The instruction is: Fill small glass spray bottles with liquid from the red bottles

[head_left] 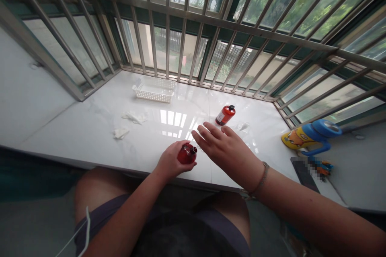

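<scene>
Two hands (171, 162) (224, 146), two red bottles (187, 154) (225, 115)

A glossy white table (90, 128) carries a white basket (154, 89), crumpled tissues (132, 117), a lying red bottle (225, 115) and a blue-yellow toy (312, 134).

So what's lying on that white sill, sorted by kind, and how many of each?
Red bottles: 2, one in the left hand (red bottle), one lying on the sill
White basket: 1
Crumpled white tissues: 3
Blue and yellow toy: 1
Dark flat object beside the toy: 1
Total: 8
</scene>
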Demonstrator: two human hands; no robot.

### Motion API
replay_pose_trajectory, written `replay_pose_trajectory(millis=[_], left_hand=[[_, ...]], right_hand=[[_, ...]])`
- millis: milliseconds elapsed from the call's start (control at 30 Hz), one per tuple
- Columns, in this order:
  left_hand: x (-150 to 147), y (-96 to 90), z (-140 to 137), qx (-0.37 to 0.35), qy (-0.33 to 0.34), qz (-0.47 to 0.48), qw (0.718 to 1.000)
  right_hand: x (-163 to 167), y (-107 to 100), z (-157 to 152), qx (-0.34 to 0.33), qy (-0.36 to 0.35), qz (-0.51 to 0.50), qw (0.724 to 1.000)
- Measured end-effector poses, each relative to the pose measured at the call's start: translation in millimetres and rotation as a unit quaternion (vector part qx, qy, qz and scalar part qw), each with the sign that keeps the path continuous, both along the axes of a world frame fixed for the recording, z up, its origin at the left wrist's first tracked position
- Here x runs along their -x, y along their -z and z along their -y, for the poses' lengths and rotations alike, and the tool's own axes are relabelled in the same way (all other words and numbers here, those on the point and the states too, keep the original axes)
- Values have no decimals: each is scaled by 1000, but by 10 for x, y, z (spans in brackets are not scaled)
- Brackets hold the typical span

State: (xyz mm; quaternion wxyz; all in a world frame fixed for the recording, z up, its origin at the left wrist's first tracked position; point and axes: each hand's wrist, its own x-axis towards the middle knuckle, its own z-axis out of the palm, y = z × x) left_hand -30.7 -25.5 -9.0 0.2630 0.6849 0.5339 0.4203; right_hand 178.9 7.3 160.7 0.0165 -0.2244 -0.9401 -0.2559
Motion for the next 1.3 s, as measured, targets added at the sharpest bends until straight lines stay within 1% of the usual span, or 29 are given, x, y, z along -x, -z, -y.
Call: replay_pose_trajectory(millis=[267, 400, 600, 667, 833, 1067, 1200, 1300], left_hand=[[5, -12, -6, 8, -5, 12, 1000], [1, -32, -15, 15, -10, 23, 1000], [-23, -44, -16, 76, -2, 98, 992], [-29, -55, -14, 84, -1, 112, 990], [-32, -84, -26, 82, -1, 111, 991], [-26, -71, -30, 76, 5, 115, 990], [-17, -69, -25, 78, 5, 117, 990], [-12, -63, -28, 77, 6, 115, 990]], right_hand=[[6, 10, -10, 9, -3, 2, 1000], [11, 51, -31, 15, 1, 6, 1000], [9, 162, -93, 45, 11, -4, 999], [3, 173, -115, 53, 18, -2, 998], [-17, 179, -166, 83, 20, -10, 996], [-26, 236, -303, 126, 11, -19, 992], [-20, 196, -409, 153, -10, 4, 988], [9, 138, -455, 149, -24, 29, 988]])
